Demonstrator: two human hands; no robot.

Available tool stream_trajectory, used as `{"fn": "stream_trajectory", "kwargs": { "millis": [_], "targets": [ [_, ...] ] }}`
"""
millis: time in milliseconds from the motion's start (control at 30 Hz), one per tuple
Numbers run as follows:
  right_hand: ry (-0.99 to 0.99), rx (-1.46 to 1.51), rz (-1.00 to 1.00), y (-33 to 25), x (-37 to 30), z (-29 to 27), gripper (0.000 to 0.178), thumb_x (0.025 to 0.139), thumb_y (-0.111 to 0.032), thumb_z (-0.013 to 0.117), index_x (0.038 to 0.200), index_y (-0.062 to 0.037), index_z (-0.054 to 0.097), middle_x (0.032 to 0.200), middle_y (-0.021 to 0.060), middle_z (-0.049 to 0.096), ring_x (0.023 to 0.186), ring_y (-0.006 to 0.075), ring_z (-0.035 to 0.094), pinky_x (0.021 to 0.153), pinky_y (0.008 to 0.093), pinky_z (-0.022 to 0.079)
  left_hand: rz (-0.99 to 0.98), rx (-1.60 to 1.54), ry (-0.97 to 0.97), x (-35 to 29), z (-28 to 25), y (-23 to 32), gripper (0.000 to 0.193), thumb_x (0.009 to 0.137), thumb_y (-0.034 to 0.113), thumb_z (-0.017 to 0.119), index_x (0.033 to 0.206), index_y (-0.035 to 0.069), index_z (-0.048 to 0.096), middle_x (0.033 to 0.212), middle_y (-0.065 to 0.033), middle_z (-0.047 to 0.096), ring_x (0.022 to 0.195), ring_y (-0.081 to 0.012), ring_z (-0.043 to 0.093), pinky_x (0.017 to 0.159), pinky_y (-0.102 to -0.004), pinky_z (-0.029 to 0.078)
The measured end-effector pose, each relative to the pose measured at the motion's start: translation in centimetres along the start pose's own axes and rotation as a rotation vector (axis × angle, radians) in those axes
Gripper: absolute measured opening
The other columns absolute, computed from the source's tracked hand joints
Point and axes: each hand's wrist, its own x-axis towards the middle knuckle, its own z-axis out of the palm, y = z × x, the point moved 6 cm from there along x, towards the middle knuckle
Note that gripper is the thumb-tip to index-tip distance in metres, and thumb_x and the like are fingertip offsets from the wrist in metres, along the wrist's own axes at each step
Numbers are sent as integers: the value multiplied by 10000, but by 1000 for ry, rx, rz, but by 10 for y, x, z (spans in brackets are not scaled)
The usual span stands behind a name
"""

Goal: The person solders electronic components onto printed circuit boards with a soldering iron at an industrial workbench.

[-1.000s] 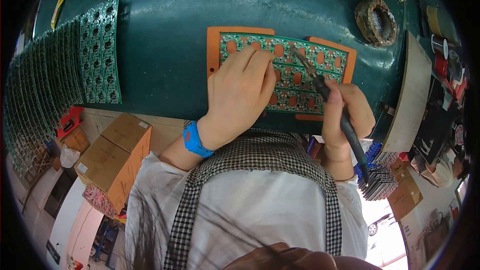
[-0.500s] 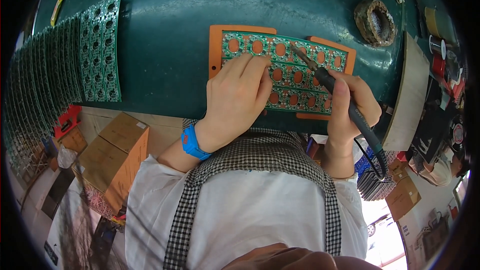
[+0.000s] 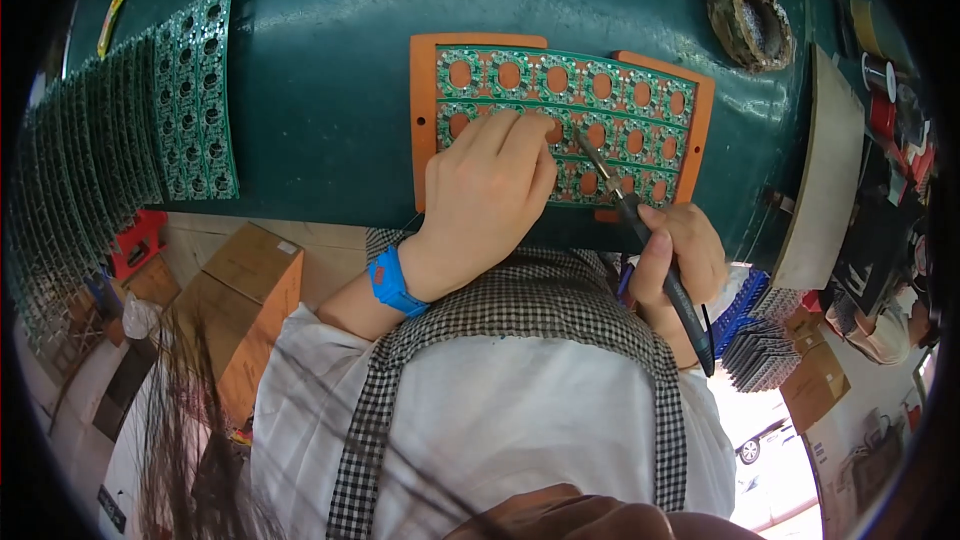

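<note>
A green circuit board panel (image 3: 575,108) with rows of oval openings lies in an orange holder (image 3: 424,155) on the dark green table. My right hand (image 3: 690,250) grips a soldering iron (image 3: 640,220), its metal tip slanting up and left to the panel's middle row; whether the tip touches, I cannot tell. My left hand (image 3: 490,180), a blue wristwatch (image 3: 391,283) on its wrist, rests over the panel's left part. Its fingers are curled and pinched close to the iron's tip. What they pinch, if anything, is hidden.
Many green circuit panels (image 3: 195,105) stand in a long row at the left. A round, crusted pot (image 3: 750,25) sits at the back right, with a pale board (image 3: 815,180) at the table's right edge. Cardboard boxes (image 3: 235,285) are below left. A solder spool (image 3: 878,77) is far right.
The soldering iron's tip has come down from the panel's top row to the middle row, and my right hand has moved lower and left. My left hand's fingers have shifted slightly right along the panel.
</note>
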Motion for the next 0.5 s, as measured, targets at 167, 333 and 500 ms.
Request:
{"fn": "stream_trajectory", "kwargs": {
  "millis": [167, 333, 500],
  "targets": [
    [-26, 34, -13, 1, 1, 3, 67, 728, -1, 585, 751, 46, 625, 618, 114, 614, 481, 222, 585, 452, 288, 463, 27, 35, 7, -1, 2, 4, 171, 726, 30, 638, 889, 61, 600, 799, -61, 598, 705, -227, 600, 550, -329, 498],
    [-38, 33, -34, -3, 2, 4, 73, 724, -3, 583, 750, 50, 627, 610, 106, 602, 473, 218, 571, 445, 289, 454, 43, 43, -7, 0, -1, 6, 154, 747, 19, 631, 895, 59, 612, 780, -67, 600, 669, -231, 594, 544, -329, 482],
    [49, 49, -47, -6, -17, -12, 94, 714, -22, 581, 750, 55, 621, 607, 117, 591, 465, 224, 561, 438, 289, 444, -75, -116, -25, -17, -7, 3, 150, 763, -11, 627, 904, 40, 621, 763, -81, 599, 611, -230, 577, 533, -324, 461]
  ]
}}
